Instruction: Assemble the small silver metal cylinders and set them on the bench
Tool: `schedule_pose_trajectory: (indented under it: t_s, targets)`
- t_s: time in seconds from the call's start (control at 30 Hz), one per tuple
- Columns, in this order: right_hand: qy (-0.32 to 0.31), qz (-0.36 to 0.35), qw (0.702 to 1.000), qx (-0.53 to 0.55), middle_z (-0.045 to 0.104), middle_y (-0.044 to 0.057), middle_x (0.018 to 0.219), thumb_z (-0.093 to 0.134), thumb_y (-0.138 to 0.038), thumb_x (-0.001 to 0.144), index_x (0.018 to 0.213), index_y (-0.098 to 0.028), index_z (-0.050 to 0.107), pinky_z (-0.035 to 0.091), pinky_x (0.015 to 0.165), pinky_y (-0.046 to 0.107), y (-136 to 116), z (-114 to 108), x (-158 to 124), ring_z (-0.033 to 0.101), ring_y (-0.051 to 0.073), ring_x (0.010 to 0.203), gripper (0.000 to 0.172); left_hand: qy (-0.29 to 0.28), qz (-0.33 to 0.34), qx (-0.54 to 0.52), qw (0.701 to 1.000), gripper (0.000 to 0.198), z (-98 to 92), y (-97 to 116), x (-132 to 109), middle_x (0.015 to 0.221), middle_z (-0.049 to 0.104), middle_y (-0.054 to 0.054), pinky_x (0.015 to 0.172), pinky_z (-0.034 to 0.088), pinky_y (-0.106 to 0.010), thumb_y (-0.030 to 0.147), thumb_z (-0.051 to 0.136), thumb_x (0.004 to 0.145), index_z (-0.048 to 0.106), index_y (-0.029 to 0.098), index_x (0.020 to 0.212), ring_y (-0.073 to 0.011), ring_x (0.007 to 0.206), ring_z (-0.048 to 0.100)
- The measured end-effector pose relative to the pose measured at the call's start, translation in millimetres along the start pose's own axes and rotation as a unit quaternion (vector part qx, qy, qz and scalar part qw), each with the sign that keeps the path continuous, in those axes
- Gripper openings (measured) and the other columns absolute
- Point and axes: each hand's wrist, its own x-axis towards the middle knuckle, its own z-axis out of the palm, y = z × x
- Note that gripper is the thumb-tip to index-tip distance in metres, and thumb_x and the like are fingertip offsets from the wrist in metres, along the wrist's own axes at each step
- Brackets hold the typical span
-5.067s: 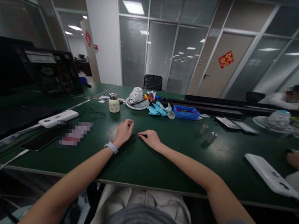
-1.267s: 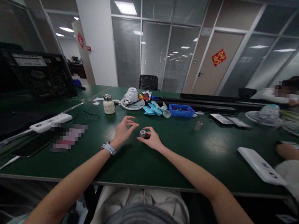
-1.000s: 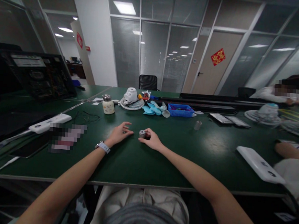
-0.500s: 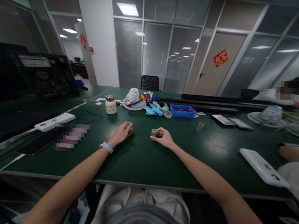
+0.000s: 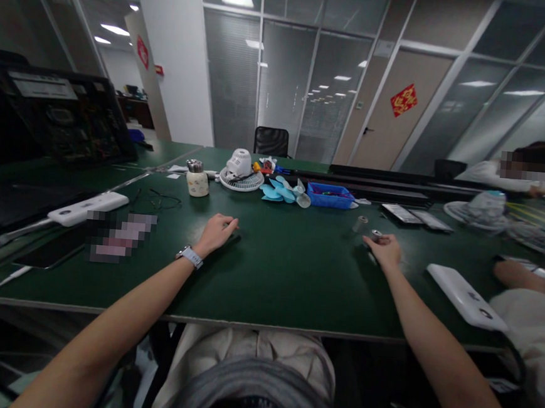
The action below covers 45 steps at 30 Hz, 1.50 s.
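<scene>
The right hand (image 5: pixel 385 247) reaches out over the dark green bench (image 5: pixel 276 273), in front of and a little right of the shallow blue plastic tray (image 5: pixel 330 196). Its fingertips are pinched on a small grey metal cylinder (image 5: pixel 376 235), which sits low at the bench surface. A second grey metal cylinder (image 5: pixel 359 223) stands free between that hand and the blue tray, just beside the held one.

The left hand (image 5: pixel 216 232) lies well to the left of the blue tray and nearer the person. It is palm down on the bench with loosely bent fingers and is released, gripping nothing that I can see. A pale-strapped wristwatch (image 5: pixel 189 256) sits on its wrist.

Just left of the blue tray lie light blue plastic fan blades (image 5: pixel 283 193). Further left are a white round fan guard with its motor housing (image 5: pixel 242 171) and a small cream flask with a metal lid (image 5: pixel 197 179). A long white power strip (image 5: pixel 466 296) lies right of the tray towards the bench edge, near a co-worker's forearm (image 5: pixel 512 273).

Behind the tray, a red diamond-shaped paper with a gold character (image 5: pixel 403 100) hangs on a door, too small to read.
</scene>
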Motion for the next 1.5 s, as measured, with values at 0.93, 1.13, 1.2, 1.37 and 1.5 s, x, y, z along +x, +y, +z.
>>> schedule_pose_trajectory:
  t_s: [0.93,1.13,1.2,1.37,1.5]
  targets:
    - [-0.374,-0.364,0.853,0.013,0.065,0.0,0.071,0.058,-0.048,0.083,0.097,-0.028,0.076,0.038,0.06,0.025,-186.4,126.2,-218.4,0.056,0.014,0.066,0.03,0.059,-0.054,-0.033,0.996,0.039,6.2,-6.9,0.7,0.064,0.062,-0.003,0.059,0.033,-0.027,0.043,0.036,0.087,0.055,0.019,0.063,-0.0158,0.062,0.053]
    - [-0.202,-0.374,0.905,0.005,0.063,0.004,0.075,0.051,-0.05,0.087,0.096,-0.023,0.074,0.04,0.06,0.027,-124.7,52.9,-120.6,0.054,0.016,0.063,0.037,0.048,-0.047,-0.031,0.997,0.042,5.3,-4.4,-0.7,0.063,0.062,-0.002,0.057,0.032,-0.027,0.046,0.037,0.088,0.056,0.019,0.063,-0.0156,0.059,0.053]
    - [-0.063,-0.316,0.946,-0.049,0.063,0.007,0.075,0.05,-0.049,0.087,0.097,-0.02,0.074,0.04,0.062,0.028,-98.6,19.3,-72.6,0.055,0.018,0.066,0.039,0.035,-0.046,-0.028,0.998,0.042,6.4,-2.9,-0.1,0.062,0.062,-0.002,0.057,0.032,-0.027,0.046,0.037,0.088,0.057,0.019,0.063,-0.0156,0.059,0.052]
    - [0.043,-0.12,0.98,-0.152,0.066,0.01,0.079,0.055,-0.041,0.084,0.099,-0.018,0.074,0.042,0.064,0.031,-48.4,-32.6,-5.6,0.059,0.023,0.072,0.034,0.029,-0.044,-0.027,0.998,0.044,8.8,-2.4,0.7,0.061,0.062,-0.002,0.058,0.032,-0.027,0.047,0.037,0.088,0.059,0.019,0.063,-0.0155,0.059,0.052]
    - [0.028,-0.065,0.981,-0.179,0.069,0.013,0.088,0.06,-0.037,0.081,0.098,-0.019,0.075,0.045,0.066,0.035,-38.0,-34.4,-3.3,0.062,0.026,0.078,0.029,0.037,-0.05,-0.026,0.998,0.044,7.1,-1.4,-0.5,0.061,0.062,-0.002,0.058,0.032,-0.027,0.048,0.037,0.087,0.059,0.019,0.063,-0.0155,0.058,0.052]
